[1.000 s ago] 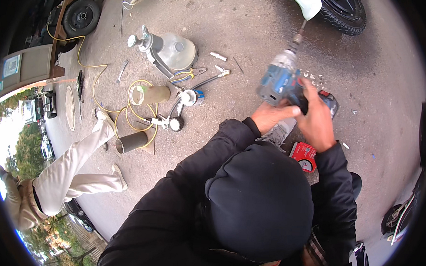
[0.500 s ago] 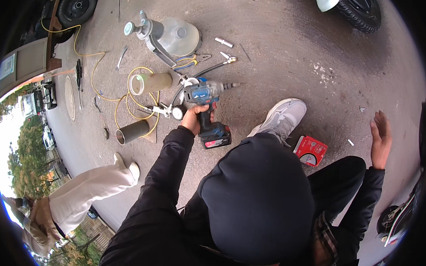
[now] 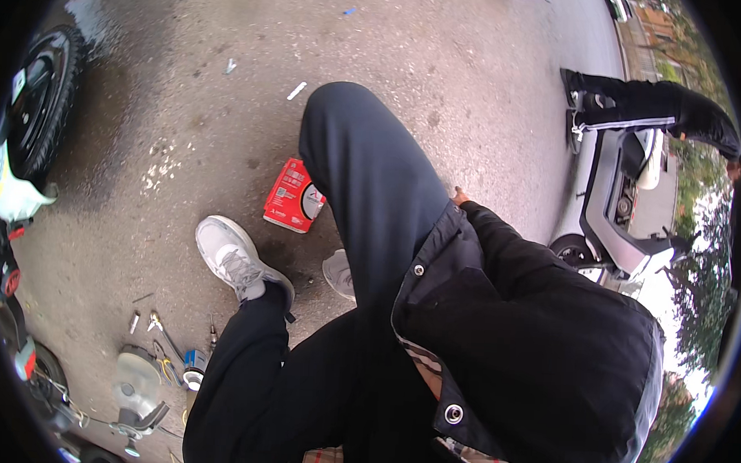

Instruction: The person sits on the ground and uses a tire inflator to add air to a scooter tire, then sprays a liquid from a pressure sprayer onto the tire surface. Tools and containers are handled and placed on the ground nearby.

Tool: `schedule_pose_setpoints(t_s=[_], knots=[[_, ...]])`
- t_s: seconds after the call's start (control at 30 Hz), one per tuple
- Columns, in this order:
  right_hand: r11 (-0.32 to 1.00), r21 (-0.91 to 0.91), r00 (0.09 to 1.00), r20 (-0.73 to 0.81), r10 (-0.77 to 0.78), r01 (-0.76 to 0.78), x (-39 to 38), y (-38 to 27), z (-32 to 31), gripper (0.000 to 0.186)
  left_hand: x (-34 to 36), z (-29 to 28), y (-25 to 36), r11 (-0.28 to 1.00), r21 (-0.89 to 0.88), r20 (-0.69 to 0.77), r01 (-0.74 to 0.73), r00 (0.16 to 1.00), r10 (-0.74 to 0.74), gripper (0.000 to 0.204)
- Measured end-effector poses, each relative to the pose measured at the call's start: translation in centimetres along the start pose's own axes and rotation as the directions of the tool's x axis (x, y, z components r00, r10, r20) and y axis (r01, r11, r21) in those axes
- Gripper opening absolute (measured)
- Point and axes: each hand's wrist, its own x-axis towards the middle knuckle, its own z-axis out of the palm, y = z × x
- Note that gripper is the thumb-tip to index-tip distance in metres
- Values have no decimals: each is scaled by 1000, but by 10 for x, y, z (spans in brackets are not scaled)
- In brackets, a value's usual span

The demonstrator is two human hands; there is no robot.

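Observation:
My right hand (image 3: 461,197) is low beside my right knee. Only a small part shows past the dark sleeve, and its fingers are mostly hidden. It is nearest to the ground there, and what it touches cannot be seen. My left hand is out of sight. A blue cordless impact wrench (image 3: 194,361) shows in part behind my left leg, its bit end pointing away from me. Between my legs and beyond, a red box (image 3: 291,198) with a white and black round print lies on the ground, partly covered by my right knee.
A clear pump sprayer bottle (image 3: 137,382), pliers (image 3: 167,363) and a hose with a brass fitting (image 3: 157,322) lie at lower left. A motorbike wheel (image 3: 49,98) stands far left. Right, a grey scooter (image 3: 624,212) is parked near a bending person (image 3: 652,107) in black.
My view has swung far to the right. The left hand, which gripped the impact wrench, has left the picture. My right hand, earlier raised with fingers stretched, is now low behind my knee.

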Motion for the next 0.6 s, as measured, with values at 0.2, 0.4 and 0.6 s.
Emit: schedule_pose_setpoints(t_s=[0.2,0.4,0.6], knots=[[997,-74,978,-206,17,-33,-12,-12,79,74,-13,59,33,983,178,21,-31,999,28,43],[994,-54,994,-54,-99,96,-64,-56,46,75,-25,89,48,964,254,72,-81,995,65,46],[990,83,970,-209,126,-111,-119,35,12,103,-38,100,68,937,330,65,-112,993,96,49]])
